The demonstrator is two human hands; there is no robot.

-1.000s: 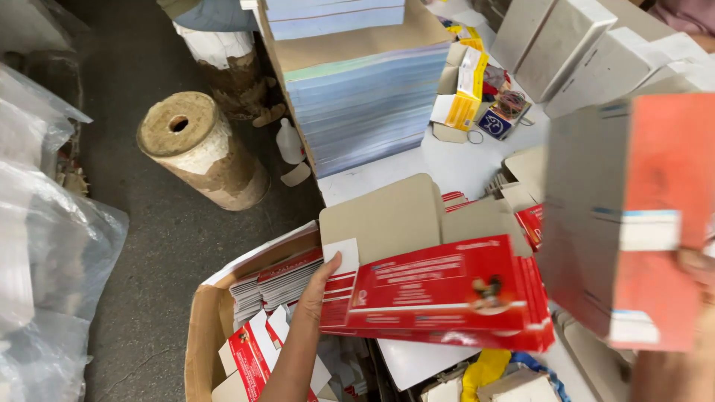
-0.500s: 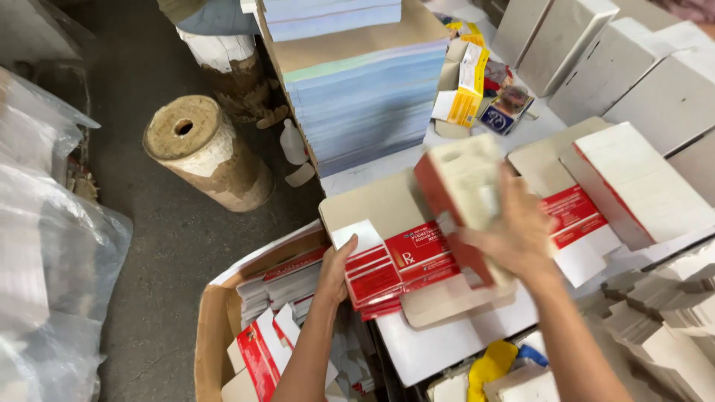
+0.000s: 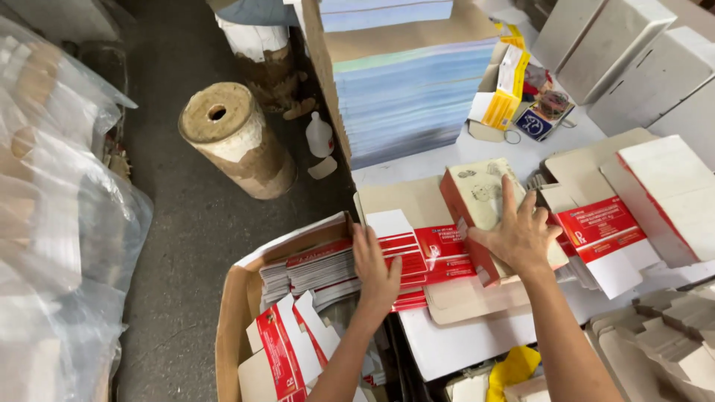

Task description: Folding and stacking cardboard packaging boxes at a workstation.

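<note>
My left hand (image 3: 376, 269) lies flat on the near end of a stack of flat red and white cartons (image 3: 436, 249) at the table's left edge, fingers together and pointing away from me. My right hand (image 3: 519, 234) is spread over a folded-up box (image 3: 471, 195) with red sides and a cream face. It presses the box onto brown cardboard sheets (image 3: 406, 199) on the table, thumb against the red side. More red and white cartons (image 3: 599, 227) lie just right of that hand.
An open cardboard box (image 3: 232, 327) with flat cartons stands on the floor below my left arm. A tall stack of blue-edged sheets (image 3: 410, 97), a yellow carton (image 3: 506, 85), white boxes (image 3: 633, 59), a cardboard roll (image 3: 231, 141) and plastic bags (image 3: 59, 223) surround the work spot.
My right hand brought the folded-up box from close to the camera down onto the table and now presses on it. My left hand stayed on the carton stack.
</note>
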